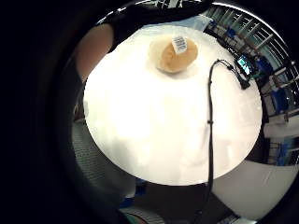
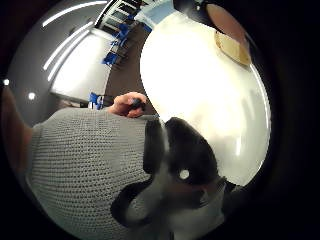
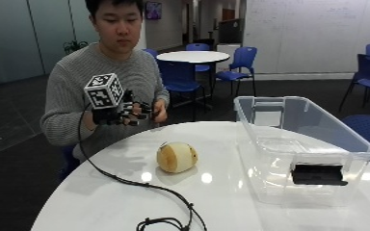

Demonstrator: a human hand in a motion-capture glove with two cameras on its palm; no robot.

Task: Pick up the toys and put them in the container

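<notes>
A round tan plush toy (image 3: 177,157) lies near the middle of the white round table (image 3: 236,211), left of a clear plastic container (image 3: 262,115) that has nothing in it. My gloved right hand (image 3: 117,114) is raised at chest height over the table's far left edge, well apart from the toy. Its fingers point sideways, relaxed, and hold nothing. The person's bare left hand (image 3: 159,110) is at its fingertips. The little finger side palm view shows the toy (image 1: 174,54) with a barcode tag on the table (image 1: 149,130). In the thumb side palm view the toy (image 2: 232,47) is small and far.
The container has a black latch (image 3: 318,174) on its near end and stands on the table's right side. Behind the person are blue chairs (image 3: 236,65) and another round table (image 3: 192,56). The grey sweater (image 2: 85,165) fills much of the thumb side palm view.
</notes>
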